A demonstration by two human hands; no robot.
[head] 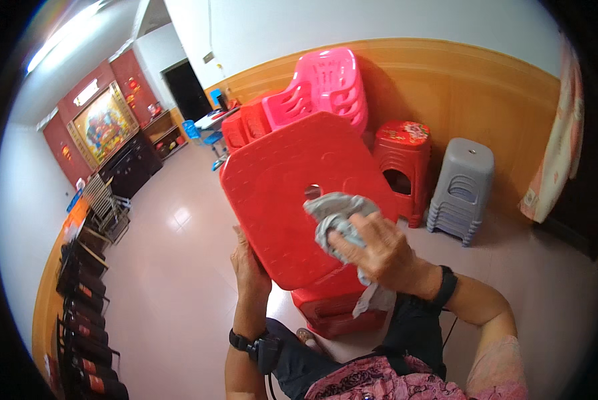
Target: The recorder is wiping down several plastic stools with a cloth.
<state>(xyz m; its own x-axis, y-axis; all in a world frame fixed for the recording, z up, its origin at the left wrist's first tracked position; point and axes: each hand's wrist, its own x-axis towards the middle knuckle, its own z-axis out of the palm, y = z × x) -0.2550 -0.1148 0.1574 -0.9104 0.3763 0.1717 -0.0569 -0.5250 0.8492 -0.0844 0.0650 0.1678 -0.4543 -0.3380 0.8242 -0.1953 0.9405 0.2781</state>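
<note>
A red plastic stool (289, 200) is held up with its square seat, which has a round hole in it, facing me. My left hand (249, 262) grips the stool at its left edge, with the fingers partly hidden behind it. A crumpled grey cloth (341, 227) is in my right hand (379, 250), pressed against the right part of the seat, and one end of it hangs down. Beneath the held stool, between my knees, more red plastic (339, 312) stands on the floor, partly covered.
Stacked pink plastic chairs (329, 85) stand behind the stool beside red stools (254, 120). To the right are a red stool stack with a floral top (404, 165) and a grey stool stack (461, 185). Dark chairs (86, 325) line the left wall.
</note>
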